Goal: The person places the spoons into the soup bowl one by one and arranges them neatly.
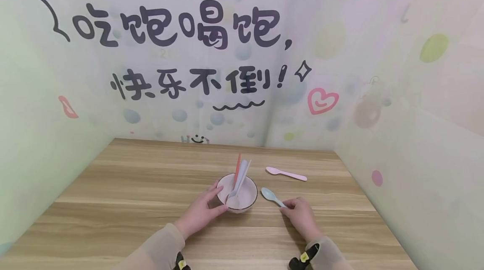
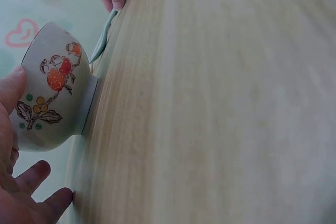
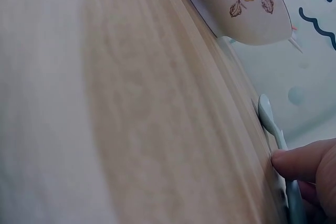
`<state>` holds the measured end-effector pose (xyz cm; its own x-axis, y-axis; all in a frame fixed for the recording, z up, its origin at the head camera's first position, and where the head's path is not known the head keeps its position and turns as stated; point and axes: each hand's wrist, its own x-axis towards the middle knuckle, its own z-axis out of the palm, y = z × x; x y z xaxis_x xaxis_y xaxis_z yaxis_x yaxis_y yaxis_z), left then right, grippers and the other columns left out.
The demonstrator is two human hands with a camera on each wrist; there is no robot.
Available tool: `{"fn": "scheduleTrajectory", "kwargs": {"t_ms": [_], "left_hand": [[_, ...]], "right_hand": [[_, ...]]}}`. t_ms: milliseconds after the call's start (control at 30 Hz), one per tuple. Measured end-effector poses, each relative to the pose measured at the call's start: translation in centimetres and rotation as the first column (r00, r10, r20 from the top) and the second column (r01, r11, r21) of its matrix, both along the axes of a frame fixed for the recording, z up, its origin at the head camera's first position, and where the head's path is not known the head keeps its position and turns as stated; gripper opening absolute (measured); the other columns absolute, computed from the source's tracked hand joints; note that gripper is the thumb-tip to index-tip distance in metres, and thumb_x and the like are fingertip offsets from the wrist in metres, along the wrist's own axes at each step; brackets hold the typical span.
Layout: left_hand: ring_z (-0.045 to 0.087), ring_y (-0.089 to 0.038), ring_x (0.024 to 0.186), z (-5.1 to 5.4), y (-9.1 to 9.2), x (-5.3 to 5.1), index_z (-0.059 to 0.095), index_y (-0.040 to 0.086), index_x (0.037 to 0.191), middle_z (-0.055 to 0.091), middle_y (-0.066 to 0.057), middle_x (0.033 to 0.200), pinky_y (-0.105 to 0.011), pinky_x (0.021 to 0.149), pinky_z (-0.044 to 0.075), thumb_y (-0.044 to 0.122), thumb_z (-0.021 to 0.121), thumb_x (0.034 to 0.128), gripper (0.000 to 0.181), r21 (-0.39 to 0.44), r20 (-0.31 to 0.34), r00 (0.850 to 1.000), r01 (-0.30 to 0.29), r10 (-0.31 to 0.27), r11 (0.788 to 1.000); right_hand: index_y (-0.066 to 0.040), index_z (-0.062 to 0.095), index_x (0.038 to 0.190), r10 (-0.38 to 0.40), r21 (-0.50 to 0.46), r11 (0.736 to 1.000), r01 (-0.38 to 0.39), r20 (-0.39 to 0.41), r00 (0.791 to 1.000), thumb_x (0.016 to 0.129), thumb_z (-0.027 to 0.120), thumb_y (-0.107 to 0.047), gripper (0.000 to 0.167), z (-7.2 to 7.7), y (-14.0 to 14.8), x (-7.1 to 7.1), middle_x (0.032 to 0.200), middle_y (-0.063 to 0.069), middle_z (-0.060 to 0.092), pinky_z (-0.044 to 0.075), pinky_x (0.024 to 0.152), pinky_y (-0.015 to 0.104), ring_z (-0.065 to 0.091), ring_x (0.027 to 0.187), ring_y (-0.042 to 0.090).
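A white bowl with a dark rim and painted fruit stands upright on the table. Three slim handles lean in it: one orange-red, one pale lavender and one whitish. My left hand holds the bowl's left side, with thumb and forefinger at the rim; its lower fingers are spread free of the bowl in the left wrist view. To the right of the bowl, my right hand pinches the handle of a light blue spoon. That spoon's head points toward the bowl, low over the table; contact is unclear.
Behind the blue spoon, a pink spoon lies on the wooden table. A printed curtain hangs along the table's back edge, and pale walls rise at both sides.
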<state>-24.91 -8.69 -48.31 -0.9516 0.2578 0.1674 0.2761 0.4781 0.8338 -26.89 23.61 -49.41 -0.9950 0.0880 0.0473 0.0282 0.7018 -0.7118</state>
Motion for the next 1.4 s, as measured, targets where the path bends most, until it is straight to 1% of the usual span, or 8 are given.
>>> {"fn": "scheduleTrajectory", "kwargs": {"t_ms": [233, 600, 900, 1033, 1200, 1400], "left_hand": [[0.024, -0.036, 0.141, 0.0, 0.0, 0.0, 0.047, 0.009, 0.143, 0.026, -0.009, 0.157, -0.055, 0.112, 0.023, 0.04, 0.071, 0.0857, 0.07, -0.009, -0.004, 1.0, -0.004, 0.004, 1.0], [0.024, -0.036, 0.142, 0.0, 0.1, 0.0, 0.047, 0.008, 0.143, 0.025, -0.009, 0.157, -0.054, 0.112, 0.022, 0.039, 0.071, 0.086, 0.069, 0.003, 0.004, 1.0, -0.001, 0.001, 1.0], [0.024, -0.037, 0.141, 0.2, 0.1, 0.1, 0.046, 0.007, 0.143, 0.025, -0.011, 0.157, -0.055, 0.112, 0.022, 0.037, 0.071, 0.0866, 0.068, 0.005, 0.006, 1.0, 0.005, -0.005, 1.0], [0.024, -0.037, 0.141, 0.2, 0.1, 0.1, 0.046, 0.006, 0.143, 0.025, -0.011, 0.157, -0.056, 0.112, 0.022, 0.036, 0.071, 0.0868, 0.068, 0.001, 0.005, 1.0, 0.005, -0.005, 1.0], [0.024, -0.037, 0.141, 0.2, 0.2, 0.1, 0.047, 0.006, 0.142, 0.025, -0.012, 0.157, -0.056, 0.112, 0.021, 0.035, 0.072, 0.0865, 0.067, 0.003, 0.003, 1.0, 0.003, -0.003, 1.0], [0.024, -0.038, 0.141, 0.3, 0.1, 0.1, 0.047, 0.006, 0.142, 0.026, -0.013, 0.156, -0.056, 0.112, 0.022, 0.037, 0.072, 0.0864, 0.068, 0.013, -0.007, 1.0, 0.005, -0.005, 1.0]], "right_hand": [[-0.006, 0.075, 0.094, -0.01, 0.015, 1.0, 0.01, 0.009, 1.0, 0.084, 0.072, -0.013, 0.013, 0.2, -0.1, 0.0, 0.088, 0.003, 0.056, 0.043, 0.065, 0.029, 0.05, 0.079, 0.017], [-0.007, 0.075, 0.095, -0.012, 0.028, 1.0, 0.011, 0.023, 1.0, 0.085, 0.07, -0.013, 0.013, 0.2, 0.0, 0.0, 0.089, 0.003, 0.057, 0.044, 0.065, 0.029, 0.051, 0.08, 0.017], [-0.007, 0.076, 0.097, 0.01, -0.003, 1.0, -0.01, -0.012, 1.0, 0.083, 0.072, -0.014, 0.016, 0.3, 0.5, 0.0, 0.087, 0.003, 0.058, 0.044, 0.065, 0.03, 0.052, 0.078, 0.017], [-0.008, 0.076, 0.097, 0.017, -0.014, 1.0, -0.018, -0.025, 1.0, 0.084, 0.072, -0.015, 0.015, 0.8, 0.8, -0.2, 0.088, 0.003, 0.06, 0.044, 0.066, 0.03, 0.053, 0.079, 0.017], [-0.008, 0.076, 0.099, 0.034, -0.028, 0.999, -0.034, -0.019, 0.999, 0.086, 0.071, -0.014, 0.015, 1.6, 1.3, -0.5, 0.09, 0.002, 0.062, 0.044, 0.069, 0.031, 0.053, 0.081, 0.016], [-0.006, 0.075, 0.1, 0.081, 0.012, 0.997, -0.081, -0.038, 0.996, 0.086, 0.07, -0.012, 0.015, 3.0, 1.7, -1.0, 0.09, 0.003, 0.063, 0.044, 0.069, 0.032, 0.052, 0.081, 0.017]]}}
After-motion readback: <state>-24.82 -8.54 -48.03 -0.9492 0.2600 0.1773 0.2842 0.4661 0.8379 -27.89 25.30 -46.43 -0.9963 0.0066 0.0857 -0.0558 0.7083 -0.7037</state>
